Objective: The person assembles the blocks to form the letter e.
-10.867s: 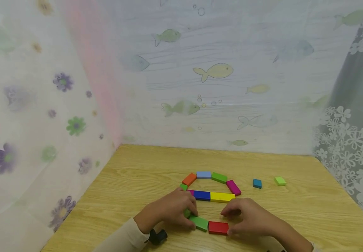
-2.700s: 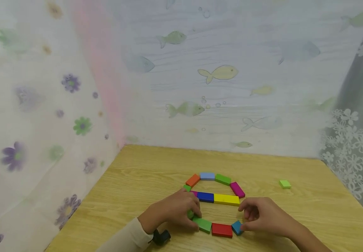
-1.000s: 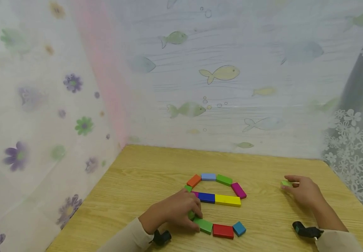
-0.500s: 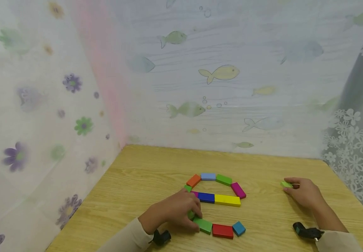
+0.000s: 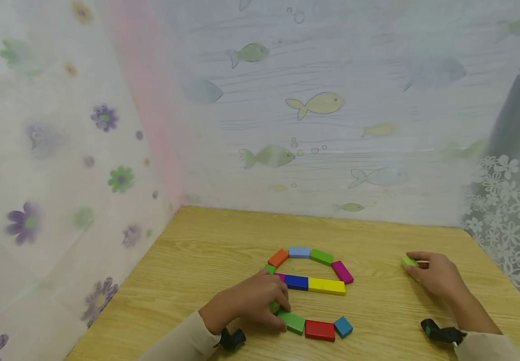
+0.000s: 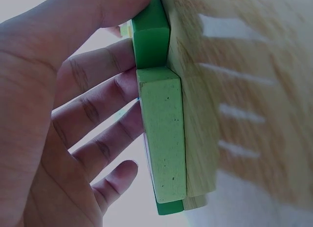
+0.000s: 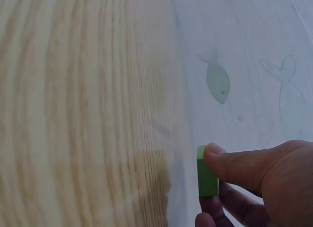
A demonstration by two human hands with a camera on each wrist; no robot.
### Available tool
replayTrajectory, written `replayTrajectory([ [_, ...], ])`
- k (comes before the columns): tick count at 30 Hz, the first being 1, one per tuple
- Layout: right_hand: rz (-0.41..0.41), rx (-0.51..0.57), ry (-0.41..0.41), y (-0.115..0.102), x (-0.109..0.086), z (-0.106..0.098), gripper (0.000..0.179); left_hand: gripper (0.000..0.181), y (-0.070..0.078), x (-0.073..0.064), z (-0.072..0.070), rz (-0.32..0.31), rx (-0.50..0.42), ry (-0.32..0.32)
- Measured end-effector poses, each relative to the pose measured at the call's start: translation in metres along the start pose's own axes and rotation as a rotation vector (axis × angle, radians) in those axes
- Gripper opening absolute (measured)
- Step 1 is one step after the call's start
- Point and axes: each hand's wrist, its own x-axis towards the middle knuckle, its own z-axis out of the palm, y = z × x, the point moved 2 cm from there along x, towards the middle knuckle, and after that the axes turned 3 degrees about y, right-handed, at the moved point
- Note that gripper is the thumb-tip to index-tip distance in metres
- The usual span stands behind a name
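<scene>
In the head view, flat coloured blocks form a pattern on the table. My left hand (image 5: 260,301) rests over its left side, partly hiding it. The left wrist view shows my fairly straight fingers against a pale green block (image 6: 162,134), with the thumb touching a darker green block (image 6: 150,46). At the right, my right hand (image 5: 436,276) pinches a small light green block (image 7: 207,173) between thumb and fingers. A green block (image 5: 292,322), a red block (image 5: 320,330) and a small blue block (image 5: 343,327) make the near row. Dark blue (image 5: 296,283) and yellow (image 5: 326,286) blocks make the middle row.
An arc of orange (image 5: 278,258), light blue (image 5: 299,252), green (image 5: 321,256) and magenta (image 5: 342,272) blocks lies at the back of the pattern. Fish-printed sheeting (image 5: 323,150) rises beyond the table (image 5: 224,230). Flowered sheeting (image 5: 61,200) hangs at the left.
The blue block came from the back right to the red block's right end. My right hand then left it and reached right, taking hold of the light green block. My left hand stays in place.
</scene>
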Motion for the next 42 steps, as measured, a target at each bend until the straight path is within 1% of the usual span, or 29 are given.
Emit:
replayTrajectory([
  [5, -0.009, 0.013, -0.027, -0.008, -0.003, 0.004, 0.059, 0.028, 0.001, 0.000, 0.000, -0.003, -0.004, -0.001],
  [8, -0.036, 0.017, -0.028, -0.013, -0.006, 0.007, 0.058, 0.028, 0.001, 0.000, 0.000, -0.006, -0.003, -0.001],
  [11, -0.080, 0.027, -0.011, -0.020, -0.011, 0.011, 0.056, 0.027, 0.002, 0.000, -0.001, -0.007, -0.002, 0.001],
  [16, -0.121, 0.067, -0.006, -0.031, -0.019, 0.018, 0.054, 0.025, 0.004, 0.000, -0.005, 0.010, 0.004, 0.012],
  [21, -0.135, 0.108, -0.040, -0.042, -0.025, 0.023, 0.052, 0.024, 0.004, 0.000, -0.006, 0.016, 0.013, 0.014],
  [32, -0.141, 0.241, -0.222, -0.061, -0.037, 0.035, 0.051, 0.025, 0.004, -0.002, -0.006, 0.016, 0.019, 0.007],
  [42, -0.234, 0.343, -0.372, -0.076, -0.043, 0.042, 0.051, 0.025, 0.002, -0.001, -0.004, 0.010, 0.015, 0.004],
])
